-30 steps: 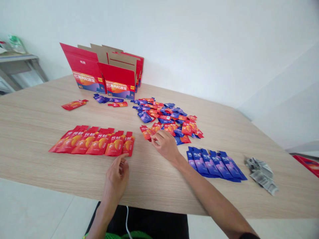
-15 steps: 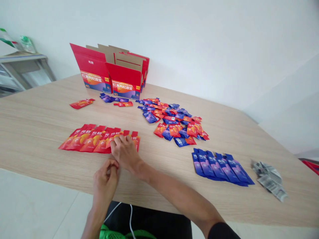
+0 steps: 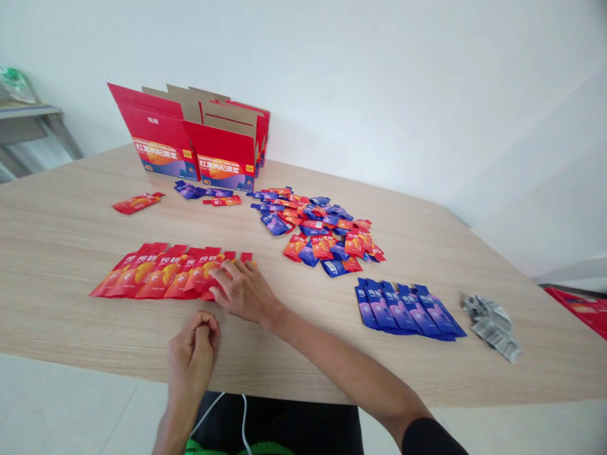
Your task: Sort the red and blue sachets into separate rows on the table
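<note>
While the right hand (image 3: 243, 292) lies flat on the right end of the row of red sachets (image 3: 165, 273) left of centre in the frame, its fingers are spread a bit and pressing down on the last couple of packs, not pinching anything. The left hand (image 3: 193, 349) sits just below that row on the bare wooden table (image 3: 71, 234), fingers curled loosely together into a soft fist, holding nothing that I can see. The red sachets overlap like fanned cards. Over at centre right there's a matching row of blue sachets (image 3: 408, 309), and above it a messy mixed pile of red and blue sachets (image 3: 317, 227). Open red cartons (image 3: 190, 145) stand at upper left, with a lone red sachet (image 3: 136, 202) near them. Some crumpled silver wrappers (image 3: 490, 325) lie at the right.
</note>
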Available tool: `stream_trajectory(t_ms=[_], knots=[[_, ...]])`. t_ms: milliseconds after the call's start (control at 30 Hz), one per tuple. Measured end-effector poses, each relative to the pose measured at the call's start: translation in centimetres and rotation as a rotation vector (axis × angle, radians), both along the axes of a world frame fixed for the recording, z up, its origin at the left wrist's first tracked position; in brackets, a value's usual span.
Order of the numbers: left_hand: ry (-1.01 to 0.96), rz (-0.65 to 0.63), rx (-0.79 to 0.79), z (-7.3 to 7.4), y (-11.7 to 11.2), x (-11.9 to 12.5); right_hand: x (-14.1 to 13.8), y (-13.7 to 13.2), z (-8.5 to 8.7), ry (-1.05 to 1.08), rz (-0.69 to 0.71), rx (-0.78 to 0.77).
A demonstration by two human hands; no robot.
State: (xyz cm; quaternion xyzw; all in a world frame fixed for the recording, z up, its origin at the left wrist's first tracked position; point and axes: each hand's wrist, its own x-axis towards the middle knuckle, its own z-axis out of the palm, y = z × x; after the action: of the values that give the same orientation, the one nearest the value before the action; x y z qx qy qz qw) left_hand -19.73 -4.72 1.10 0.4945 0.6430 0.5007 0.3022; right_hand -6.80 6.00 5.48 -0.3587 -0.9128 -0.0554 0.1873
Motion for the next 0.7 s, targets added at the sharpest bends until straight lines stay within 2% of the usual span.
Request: stream_trajectory(t_ms=[67,133,233,300,367,467,700], knots=[[0.124,-0.099,0.053,-0.2,-0.1,0.0,3.3,1.1,0.4,0.017,-0.115,-0.044],[0.233,-0.198,0.097,-0.3,-0.2,0.2,7.6,2.4,0.7,0.013,-0.299,-0.087],[0.334,-0.273,0.133,-0.1,-0.3,0.4,14.4,4.4,0.8,-0.065,-0.546,-0.150],[0.366,-0.295,0.126,-0.2,-0.3,0.6,17.9,5.3,0.6,-0.109,-0.605,-0.214],[0.390,-0.316,0.104,-0.5,-0.2,0.6,20.0,5.7,0.2,-0.116,-0.614,-0.254],[0.425,-0.348,0.080,-1.0,-0.2,0.4,20.9,5.8,-0.4,-0.111,-0.648,-0.231],[0.468,-0.347,0.102,-1.5,-0.1,0.0,18.8,5.0,-0.9,-0.069,-0.602,-0.156]])
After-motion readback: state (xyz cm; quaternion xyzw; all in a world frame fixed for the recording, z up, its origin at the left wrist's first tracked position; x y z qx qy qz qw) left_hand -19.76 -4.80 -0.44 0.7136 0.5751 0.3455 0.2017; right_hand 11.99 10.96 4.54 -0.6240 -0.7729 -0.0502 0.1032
